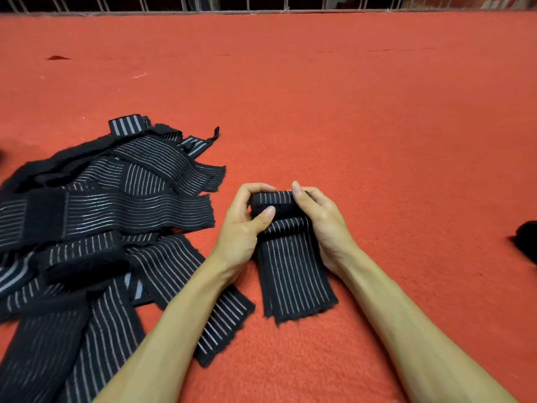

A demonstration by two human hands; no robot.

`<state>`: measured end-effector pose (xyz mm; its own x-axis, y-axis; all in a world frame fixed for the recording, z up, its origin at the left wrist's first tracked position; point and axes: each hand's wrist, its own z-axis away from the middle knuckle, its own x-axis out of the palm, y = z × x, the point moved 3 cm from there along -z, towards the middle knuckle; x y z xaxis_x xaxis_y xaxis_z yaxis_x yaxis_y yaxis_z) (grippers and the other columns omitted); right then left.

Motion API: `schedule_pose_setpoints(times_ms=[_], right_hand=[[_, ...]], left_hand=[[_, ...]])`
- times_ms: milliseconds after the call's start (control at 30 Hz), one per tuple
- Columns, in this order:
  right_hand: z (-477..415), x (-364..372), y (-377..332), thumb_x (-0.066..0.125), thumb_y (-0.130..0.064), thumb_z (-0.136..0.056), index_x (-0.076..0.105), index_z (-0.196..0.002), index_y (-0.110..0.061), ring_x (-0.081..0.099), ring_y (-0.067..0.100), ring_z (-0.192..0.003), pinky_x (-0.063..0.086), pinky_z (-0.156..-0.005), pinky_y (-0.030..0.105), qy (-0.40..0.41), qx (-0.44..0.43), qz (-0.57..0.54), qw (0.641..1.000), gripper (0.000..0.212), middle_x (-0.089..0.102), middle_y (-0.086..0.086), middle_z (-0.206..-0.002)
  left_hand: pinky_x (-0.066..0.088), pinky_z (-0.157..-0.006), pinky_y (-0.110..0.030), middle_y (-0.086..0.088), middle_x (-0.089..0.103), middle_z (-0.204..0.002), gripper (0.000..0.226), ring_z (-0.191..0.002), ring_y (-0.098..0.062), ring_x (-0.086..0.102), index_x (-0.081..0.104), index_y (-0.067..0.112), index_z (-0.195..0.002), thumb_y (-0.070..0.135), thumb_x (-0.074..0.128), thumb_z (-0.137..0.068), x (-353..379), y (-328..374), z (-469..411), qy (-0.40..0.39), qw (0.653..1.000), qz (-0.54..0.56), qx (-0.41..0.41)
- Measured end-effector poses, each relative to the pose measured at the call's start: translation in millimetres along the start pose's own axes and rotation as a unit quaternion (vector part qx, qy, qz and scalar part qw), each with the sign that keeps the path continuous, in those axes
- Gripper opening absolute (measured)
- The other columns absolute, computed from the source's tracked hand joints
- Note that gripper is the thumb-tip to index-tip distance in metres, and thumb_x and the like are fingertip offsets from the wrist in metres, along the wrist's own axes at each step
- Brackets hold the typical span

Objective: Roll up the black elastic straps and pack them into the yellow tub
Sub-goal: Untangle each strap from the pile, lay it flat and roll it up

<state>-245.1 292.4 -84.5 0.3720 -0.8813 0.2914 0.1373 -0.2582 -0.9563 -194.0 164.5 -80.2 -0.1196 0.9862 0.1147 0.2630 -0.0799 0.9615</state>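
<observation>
Your left hand [244, 228] is curling round the left end of the roll [274, 200] at the far end of a black elastic strap [293, 271], with its thumb pressing on the dark band across the roll. Your right hand [322, 225] is gripping the roll's right end, thumb lying over the top. Both hands are grasping.

The strap's unrolled tail is lying flat on the red carpet [363, 112]. It is running back toward you between your forearms and ending in a frayed near edge.

On your left, the pile of straps [101, 205] is spreading to the left and bottom edges of the view. Its nearest edge is lying just beside your left wrist, and one loose strap [223, 324] is passing under your left forearm, so you are working tight on that side.

Ahead and to your right, the carpet is stretching wide, reaching a metal grille [261, 2] running along the far edge. A dark object [527, 239] is poking in at the right edge, well apart from your right hand; too little of it is showing to tell what it is. A small dark mark [58, 57] is sitting on the carpet far off to the left.

Thin pale stripes are running lengthwise along every strap, and one strap end [126, 126] at the far side of the pile is showing broader grey stripes. Whether any strap is carrying a label or lettering, you cannot tell from this view.
</observation>
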Motion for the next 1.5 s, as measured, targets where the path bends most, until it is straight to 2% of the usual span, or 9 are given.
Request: schedule_pose_setpoints(times_ms=[267,500,600,733,833,967,1167,1333,1500], right_hand=[[3,2,0,0.064,-0.036,-0.09,0.061,-0.095,-0.011,0.062,0.017,-0.078,0.051,-0.074,0.035,0.015,-0.013,0.056,0.998,0.026,0.065,0.005,-0.086],[4,-1,-5,0.072,-0.022,-0.078,0.064,-0.101,-0.013,0.06,0.014,-0.087,0.051,-0.081,0.033,0.003,-0.092,0.079,0.993,0.025,0.063,0.001,-0.094],[3,-1,-4,0.072,-0.026,-0.074,0.064,-0.101,-0.016,0.06,0.014,-0.091,0.051,-0.084,0.033,0.008,-0.094,0.084,0.992,0.03,0.063,-0.001,-0.096],[1,3,2,0.071,-0.034,-0.08,0.06,-0.114,-0.011,0.062,0.016,-0.096,0.05,-0.089,0.035,-0.003,-0.046,0.074,0.996,0.043,0.065,0.005,-0.103],[3,5,2,0.064,-0.037,-0.087,0.057,-0.119,-0.01,0.062,0.013,-0.09,0.05,-0.085,0.032,-0.007,-0.029,0.078,0.997,0.042,0.065,0.005,-0.101],[3,2,0,0.059,-0.059,-0.077,0.062,-0.112,-0.014,0.064,0.016,-0.093,0.051,-0.089,0.038,0.011,-0.024,0.103,0.994,0.057,0.068,0.007,-0.106],[2,-1,0,0.064,-0.031,-0.09,0.061,-0.104,-0.014,0.06,0.02,-0.089,0.051,-0.083,0.041,0.029,-0.017,0.082,0.996,0.022,0.064,0.007,-0.098],[2,-2,-1,0.063,-0.013,-0.09,0.054,-0.103,-0.017,0.057,0.014,-0.082,0.049,-0.072,0.029,-0.01,-0.046,0.049,0.998,0.016,0.057,0.004,-0.095],[4,3,-1,0.054,-0.01,-0.077,0.048,-0.093,-0.02,0.054,0.009,-0.073,0.046,-0.067,0.025,-0.055,-0.059,-0.006,0.997,0.02,0.055,-0.004,-0.083]], left_hand=[[0.048,-0.09,-0.043,-0.005,0.059,-0.105,0.03,-0.099,-0.022,0.056,0.058,0.027,-0.106,0.01,0.057,-0.08,0,-2,1,-0.004,1.0,0.0,-0.014],[0.051,-0.071,-0.019,0.005,0.068,-0.094,0.035,-0.085,-0.005,0.067,0.05,0.016,-0.119,0.023,0.064,-0.088,7,-1,3,0.003,0.997,0.046,-0.057],[0.05,-0.069,-0.014,0.007,0.064,-0.092,0.022,-0.078,0.004,0.065,0.048,0.009,-0.118,0.015,0.049,-0.097,8,-1,1,0.042,0.999,0.004,-0.034],[0.051,-0.071,-0.019,0.009,0.063,-0.087,0.016,-0.078,0.0,0.062,0.052,0.018,-0.112,0.014,0.053,-0.097,0,-2,0,0.072,0.997,0.0,-0.014],[0.05,-0.075,-0.019,0.009,0.058,-0.088,0.028,-0.08,0.001,0.058,0.052,0.024,-0.115,0.016,0.059,-0.088,-4,-1,1,0.066,0.998,-0.021,0.015],[0.048,-0.088,-0.025,0.004,0.053,-0.108,0.046,-0.097,-0.005,0.054,0.048,0.025,-0.124,0.008,0.059,-0.083,-2,2,2,0.016,0.999,-0.019,0.033],[0.046,-0.098,-0.032,0.002,0.052,-0.117,0.061,-0.109,-0.011,0.051,0.047,0.028,-0.128,-0.006,0.055,-0.077,2,5,1,-0.012,0.998,-0.032,0.051],[0.045,-0.092,-0.029,-0.014,0.045,-0.133,0.065,-0.113,-0.016,0.051,0.046,0.044,-0.127,0.009,0.058,-0.073,3,-1,1,-0.002,0.998,-0.054,-0.021],[0.049,-0.078,-0.022,0.002,0.059,-0.102,0.045,-0.091,-0.003,0.062,0.041,0.035,-0.125,0.037,0.057,-0.083,10,-5,4,-0.014,0.998,0.016,-0.059]])
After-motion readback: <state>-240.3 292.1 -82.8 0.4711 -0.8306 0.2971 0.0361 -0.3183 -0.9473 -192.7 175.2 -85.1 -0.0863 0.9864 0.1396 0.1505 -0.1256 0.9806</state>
